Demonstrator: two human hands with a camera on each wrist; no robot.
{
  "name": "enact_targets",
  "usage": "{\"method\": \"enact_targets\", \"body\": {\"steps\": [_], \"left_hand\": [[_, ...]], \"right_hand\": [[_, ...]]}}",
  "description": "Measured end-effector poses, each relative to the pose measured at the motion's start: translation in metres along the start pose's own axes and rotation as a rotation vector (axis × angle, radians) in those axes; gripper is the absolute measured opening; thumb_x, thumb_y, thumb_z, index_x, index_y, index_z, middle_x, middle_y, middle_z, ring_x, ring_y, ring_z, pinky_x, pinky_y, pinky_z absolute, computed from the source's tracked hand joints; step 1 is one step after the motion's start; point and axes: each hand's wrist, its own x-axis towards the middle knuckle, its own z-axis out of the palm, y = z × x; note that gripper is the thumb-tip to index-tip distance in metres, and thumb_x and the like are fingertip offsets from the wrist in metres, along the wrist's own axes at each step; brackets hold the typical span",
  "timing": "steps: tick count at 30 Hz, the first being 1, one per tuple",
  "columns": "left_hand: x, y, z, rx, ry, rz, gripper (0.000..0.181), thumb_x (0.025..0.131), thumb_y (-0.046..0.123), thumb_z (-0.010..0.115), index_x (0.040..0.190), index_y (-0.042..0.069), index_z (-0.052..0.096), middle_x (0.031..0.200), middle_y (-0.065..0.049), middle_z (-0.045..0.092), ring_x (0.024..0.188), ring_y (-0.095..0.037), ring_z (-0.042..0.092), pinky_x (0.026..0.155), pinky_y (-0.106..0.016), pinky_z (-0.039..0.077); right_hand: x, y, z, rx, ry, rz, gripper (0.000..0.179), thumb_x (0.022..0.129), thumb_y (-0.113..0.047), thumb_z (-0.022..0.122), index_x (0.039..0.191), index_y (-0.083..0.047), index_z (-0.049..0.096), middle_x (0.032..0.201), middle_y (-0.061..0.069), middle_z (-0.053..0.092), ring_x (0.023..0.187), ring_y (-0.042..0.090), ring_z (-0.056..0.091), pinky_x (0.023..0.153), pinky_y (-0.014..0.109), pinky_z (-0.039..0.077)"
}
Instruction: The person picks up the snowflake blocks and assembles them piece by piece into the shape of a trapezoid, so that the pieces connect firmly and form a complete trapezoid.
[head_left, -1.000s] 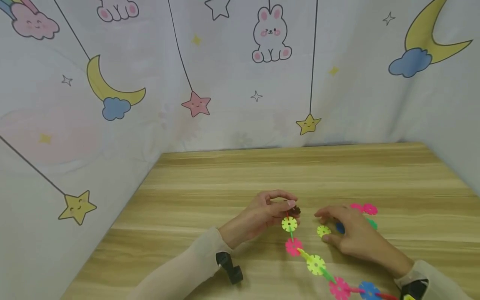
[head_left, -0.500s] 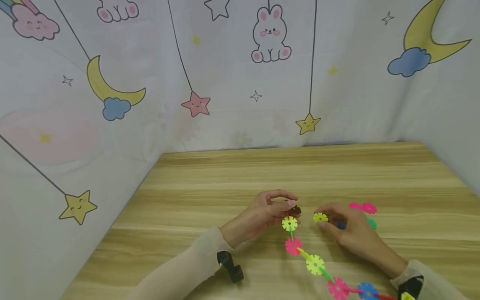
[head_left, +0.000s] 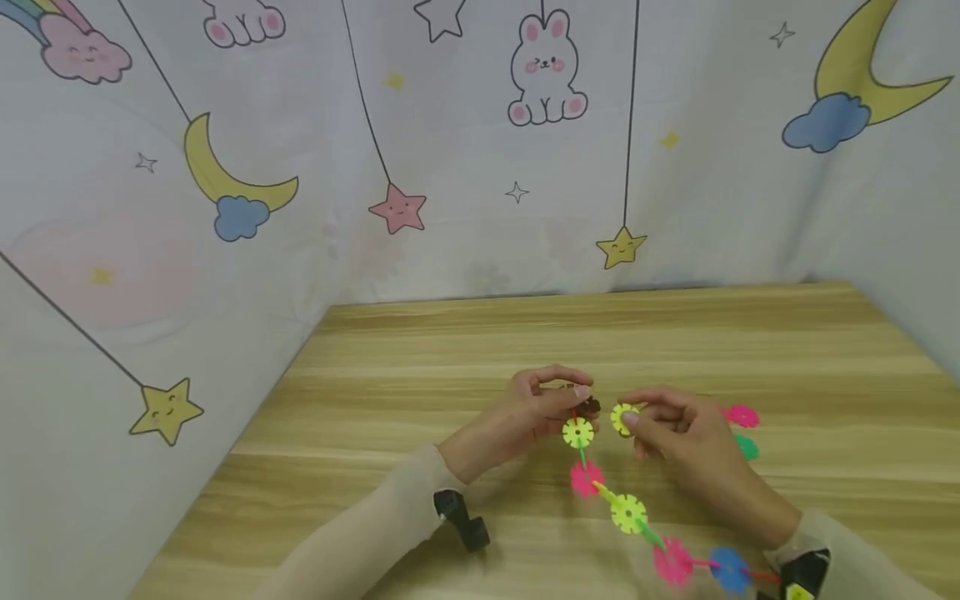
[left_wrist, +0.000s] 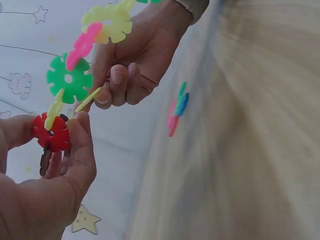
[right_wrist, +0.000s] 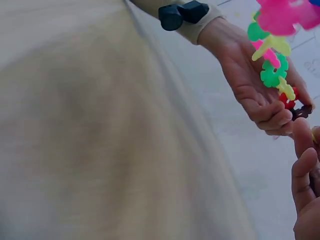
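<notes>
A chain of interlocked notched plastic discs, the snowflake-shaped building kind, hangs from my left hand (head_left: 525,417). Its upper end has a red disc (left_wrist: 51,136) and a dark brown disc (head_left: 592,405), pinched between thumb and fingers. Below them follow a yellow disc (head_left: 577,432), a pink one (head_left: 586,479) and several more, running down toward the right forearm. My right hand (head_left: 693,442) pinches a loose yellow disc (head_left: 620,419) between thumb and index finger. In the left wrist view this yellow disc is edge-on, close beside the red disc.
On the wooden table (head_left: 450,342), beyond the right hand, lie a pink disc (head_left: 743,416) and a green disc (head_left: 747,447); the left wrist view also shows a blue disc (left_wrist: 184,104). A printed cloth (head_left: 465,150) stands behind and beside the table.
My right hand has lifted the loose yellow disc, moved it left and up toward the chain's end, and turned it more upright. The left hand keeps its hold, rising slightly in view.
</notes>
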Motion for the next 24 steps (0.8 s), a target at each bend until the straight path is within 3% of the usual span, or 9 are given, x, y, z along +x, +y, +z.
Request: {"method": "enact_targets", "body": {"steps": [5,10,16,24], "left_hand": [[0.001,0.042,-0.010,0.021,0.037,0.100,0.026,0.109,0.010,0.059,0.133,0.001,0.065,0.095,0.000,0.080,0.091,-0.014,0.078,0.087,-0.027,0.062],[0.003,0.076,-0.014,0.070,0.071,0.181,0.024,0.109,0.014,0.060,0.130,0.005,0.065,0.095,-0.001,0.078,0.087,-0.016,0.075,0.088,-0.028,0.061],[-0.001,0.090,-0.011,0.116,0.134,0.208,0.025,0.109,0.014,0.062,0.130,0.002,0.067,0.097,-0.002,0.076,0.086,-0.017,0.076,0.089,-0.030,0.063],[-0.006,0.094,-0.004,0.172,0.113,0.249,0.032,0.109,0.015,0.063,0.136,-0.001,0.067,0.102,-0.002,0.077,0.092,-0.016,0.076,0.097,-0.031,0.062]], "right_hand": [[0.038,-0.038,0.000,0.137,-0.002,-0.158,0.018,0.104,-0.003,0.069,0.120,0.005,0.071,0.074,0.000,0.076,0.055,0.018,0.065,0.051,0.029,0.051],[0.068,-0.075,0.001,0.093,-0.006,-0.105,0.022,0.105,-0.017,0.072,0.121,-0.002,0.070,0.077,-0.001,0.076,0.060,0.018,0.067,0.056,0.025,0.053],[0.074,-0.085,0.004,0.115,-0.035,-0.108,0.019,0.105,-0.014,0.071,0.119,-0.002,0.068,0.076,0.001,0.076,0.059,0.018,0.068,0.056,0.026,0.053],[0.070,-0.089,0.008,0.151,-0.029,-0.159,0.016,0.104,-0.011,0.071,0.118,-0.004,0.070,0.074,0.002,0.076,0.058,0.019,0.068,0.056,0.027,0.055]]}}
